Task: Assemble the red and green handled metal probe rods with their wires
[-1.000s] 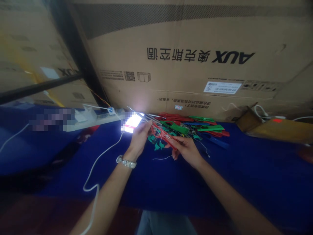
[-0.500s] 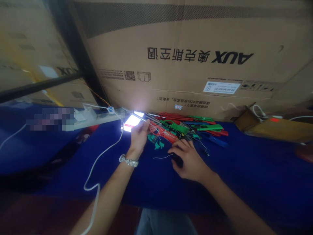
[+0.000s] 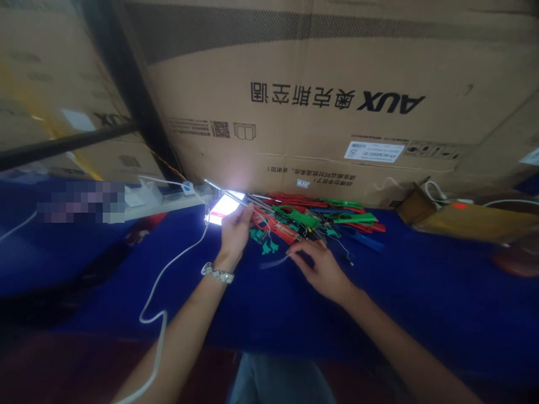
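Observation:
My left hand [image 3: 236, 231], with a bracelet watch [image 3: 217, 273] at its wrist, is closed around the front of a red long-nosed lighter [image 3: 280, 229]. The lighter's metal tube [image 3: 225, 191] points up and left past my fingers. My right hand [image 3: 322, 268] is at the lighter's rear end, thumb and finger pinched on a thin white wire [image 3: 273, 262] that trails left, blurred. Small teal plastic pieces [image 3: 269, 246] lie just below the lighter. Behind it are more lighter parts, among them a green handle [image 3: 297, 216].
A lit phone [image 3: 222, 210] lies beside my left hand. A white cable [image 3: 174, 261] runs over the blue cloth [image 3: 404, 303] from a power strip [image 3: 164, 203]. Large cardboard boxes [image 3: 303, 62] stand behind. An open carton [image 3: 458, 223] sits at right.
My right hand's spread fingers have closed in a pinch on the white wire, its thumb rising to it. My left hand keeps its hold on the lighter. The view has shifted slightly.

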Demonstrator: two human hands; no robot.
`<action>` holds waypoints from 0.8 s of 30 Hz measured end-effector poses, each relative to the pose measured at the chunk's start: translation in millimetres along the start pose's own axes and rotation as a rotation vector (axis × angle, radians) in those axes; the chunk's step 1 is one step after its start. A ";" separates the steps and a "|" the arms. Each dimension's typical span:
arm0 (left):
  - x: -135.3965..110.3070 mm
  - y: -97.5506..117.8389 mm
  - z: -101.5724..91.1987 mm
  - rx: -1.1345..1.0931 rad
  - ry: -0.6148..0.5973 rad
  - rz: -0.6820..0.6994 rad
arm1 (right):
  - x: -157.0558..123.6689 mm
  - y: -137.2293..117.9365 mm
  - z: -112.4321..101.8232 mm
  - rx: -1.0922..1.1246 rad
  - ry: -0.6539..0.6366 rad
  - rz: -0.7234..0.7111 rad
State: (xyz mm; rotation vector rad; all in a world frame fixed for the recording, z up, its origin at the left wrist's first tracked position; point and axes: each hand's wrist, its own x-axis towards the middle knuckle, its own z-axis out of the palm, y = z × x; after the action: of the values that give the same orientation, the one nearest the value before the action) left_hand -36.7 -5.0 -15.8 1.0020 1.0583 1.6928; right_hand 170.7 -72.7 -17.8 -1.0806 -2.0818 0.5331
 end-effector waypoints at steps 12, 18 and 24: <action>-2.8 0.6 3.0 -0.112 0.000 -0.107 | 48.1 -1.8 12.0 0.721 0.217 0.404; -10.2 0.5 9.0 -0.128 0.001 -0.151 | 46.1 -6.1 21.9 0.660 0.305 0.472; -12.9 1.0 12.7 -0.152 -0.004 -0.168 | 46.7 -6.9 23.9 0.723 0.349 0.503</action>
State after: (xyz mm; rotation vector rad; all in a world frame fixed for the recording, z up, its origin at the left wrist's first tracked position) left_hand -21.5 -14.5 -13.2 0.7969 0.9681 1.6066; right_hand 130.9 -38.8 -10.0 -1.1305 -1.1463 1.1390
